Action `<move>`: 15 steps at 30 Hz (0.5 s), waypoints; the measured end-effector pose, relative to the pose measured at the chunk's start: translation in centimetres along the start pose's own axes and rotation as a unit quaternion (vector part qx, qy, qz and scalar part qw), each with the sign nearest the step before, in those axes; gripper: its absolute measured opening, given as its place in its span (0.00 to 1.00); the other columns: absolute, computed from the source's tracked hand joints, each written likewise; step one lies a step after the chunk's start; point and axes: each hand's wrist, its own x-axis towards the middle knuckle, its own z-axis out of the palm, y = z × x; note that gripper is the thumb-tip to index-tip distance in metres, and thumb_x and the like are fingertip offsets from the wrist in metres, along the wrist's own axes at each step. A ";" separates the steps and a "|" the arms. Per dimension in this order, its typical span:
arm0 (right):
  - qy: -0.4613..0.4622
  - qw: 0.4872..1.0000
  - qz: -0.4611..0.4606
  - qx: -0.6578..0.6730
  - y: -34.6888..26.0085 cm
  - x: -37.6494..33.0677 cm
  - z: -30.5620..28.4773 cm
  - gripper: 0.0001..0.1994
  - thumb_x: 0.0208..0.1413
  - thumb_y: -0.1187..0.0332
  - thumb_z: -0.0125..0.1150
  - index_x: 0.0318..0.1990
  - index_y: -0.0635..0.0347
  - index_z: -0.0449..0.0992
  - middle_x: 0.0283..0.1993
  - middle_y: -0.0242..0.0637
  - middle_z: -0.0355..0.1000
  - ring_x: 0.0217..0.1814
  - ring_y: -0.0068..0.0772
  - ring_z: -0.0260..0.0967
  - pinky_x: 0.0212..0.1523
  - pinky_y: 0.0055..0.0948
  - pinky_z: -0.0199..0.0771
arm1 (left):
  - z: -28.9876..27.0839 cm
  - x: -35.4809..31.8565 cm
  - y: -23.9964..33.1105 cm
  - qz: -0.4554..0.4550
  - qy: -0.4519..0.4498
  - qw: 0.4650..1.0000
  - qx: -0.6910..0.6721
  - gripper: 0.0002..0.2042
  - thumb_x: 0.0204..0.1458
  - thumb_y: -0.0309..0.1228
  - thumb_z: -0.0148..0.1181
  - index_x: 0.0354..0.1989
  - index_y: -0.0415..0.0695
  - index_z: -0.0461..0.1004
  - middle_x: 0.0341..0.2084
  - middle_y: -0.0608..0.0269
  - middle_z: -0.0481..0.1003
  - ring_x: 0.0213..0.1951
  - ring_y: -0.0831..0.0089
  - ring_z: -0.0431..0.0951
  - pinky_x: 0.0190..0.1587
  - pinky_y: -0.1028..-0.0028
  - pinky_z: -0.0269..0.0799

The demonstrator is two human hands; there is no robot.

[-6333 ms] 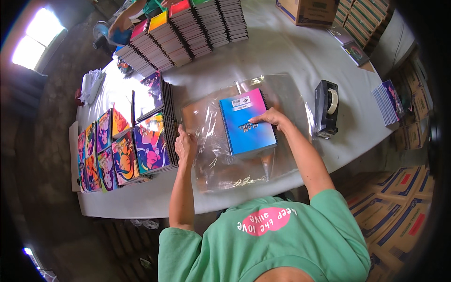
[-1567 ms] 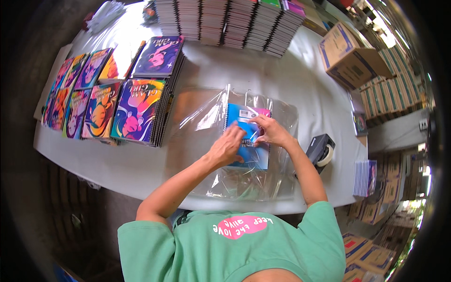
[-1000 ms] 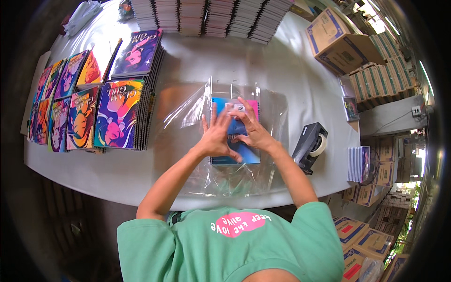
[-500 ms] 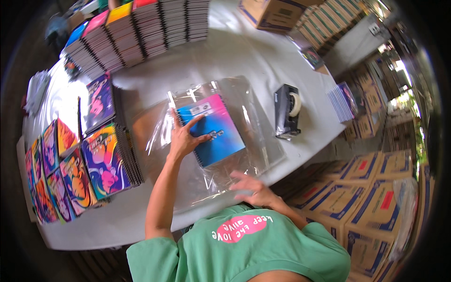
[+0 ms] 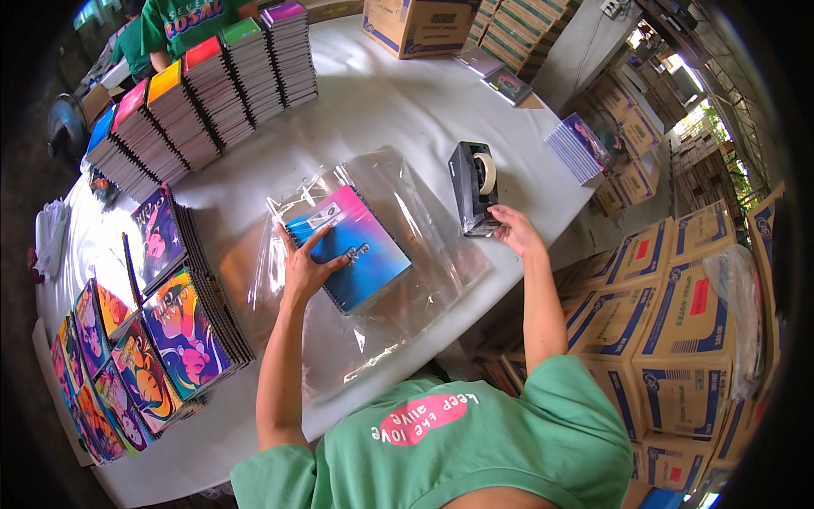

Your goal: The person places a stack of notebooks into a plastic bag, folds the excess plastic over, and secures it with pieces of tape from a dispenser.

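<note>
A spiral notebook [image 5: 373,254] with a blue and pink cover lies tilted on clear plastic sheets or bags [image 5: 441,263] in the middle of the table. My left hand [image 5: 307,270] rests on its left side, fingers spread over the cover and the plastic around it. To the right stands a black tape dispenser [image 5: 466,191] holding a roll of tape [image 5: 485,174]. At the dispenser's near end is my right hand [image 5: 515,231], thumb and fingers drawn together. Whatever they pinch there is too small to make out.
Tall notebook stacks [image 5: 203,102] line the far left of the white-covered table [image 5: 373,110]. Colourful notebooks [image 5: 191,331] cover its left side. A thin stack [image 5: 577,148] sits at the right edge. Cartons [image 5: 678,331] are piled beside the table. Another person [image 5: 182,25] is beyond it.
My right hand has gone from near my body to the tape dispenser on the right. My left hand stays on the notebook. The view has shifted, showing more of the far side.
</note>
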 end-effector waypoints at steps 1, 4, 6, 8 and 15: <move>-0.003 0.998 -0.020 0.055 0.6 -0.8 0.4 0.14 0.50 0.57 0.64 0.42 0.50 0.75 0.53 0.29 0.63 0.45 0.27 0.59 0.43 0.48 0.65 | -0.1 0.0 0.1 -0.010 -0.002 1.000 -0.006 0.36 0.29 0.51 0.72 0.54 0.67 0.70 0.64 0.33 0.29 0.52 0.44 0.69 0.56 0.62 0.65; 0.039 0.997 -0.053 -0.035 2.9 -3.4 0.2 0.09 0.51 0.59 0.63 0.35 0.51 0.79 0.62 0.30 0.55 0.61 0.35 0.52 0.48 0.53 0.62 | -0.3 0.0 0.6 -0.026 -0.013 1.000 0.007 0.36 0.29 0.51 0.72 0.54 0.67 0.70 0.64 0.32 0.31 0.52 0.44 0.69 0.56 0.62 0.65; 0.225 0.915 -0.087 -0.323 4.5 -3.6 0.1 0.08 0.48 0.60 0.64 0.36 0.46 0.81 0.67 0.30 0.49 0.68 0.43 0.44 0.49 0.64 0.56 | -0.1 -0.1 0.6 -0.021 -0.001 1.000 -0.002 0.36 0.28 0.52 0.72 0.54 0.68 0.70 0.64 0.32 0.30 0.52 0.42 0.68 0.57 0.62 0.64; 0.418 0.609 -0.193 -0.646 3.6 -4.6 2.1 0.08 0.46 0.60 0.66 0.35 0.44 0.81 0.67 0.31 0.49 0.68 0.47 0.44 0.48 0.66 0.56 | -0.1 -0.4 0.3 -0.016 0.020 1.000 0.001 0.36 0.28 0.52 0.72 0.54 0.68 0.70 0.64 0.32 0.30 0.53 0.41 0.68 0.57 0.61 0.63; -0.119 0.867 -0.283 -0.393 -1.9 -4.6 13.0 0.07 0.48 0.65 0.64 0.32 0.56 0.80 0.48 0.38 0.70 0.45 0.35 0.69 0.45 0.28 0.68 | 0.4 -0.5 -0.8 -0.021 0.027 0.999 -0.040 0.35 0.27 0.53 0.72 0.52 0.69 0.71 0.64 0.35 0.26 0.59 0.42 0.61 0.59 0.59 0.61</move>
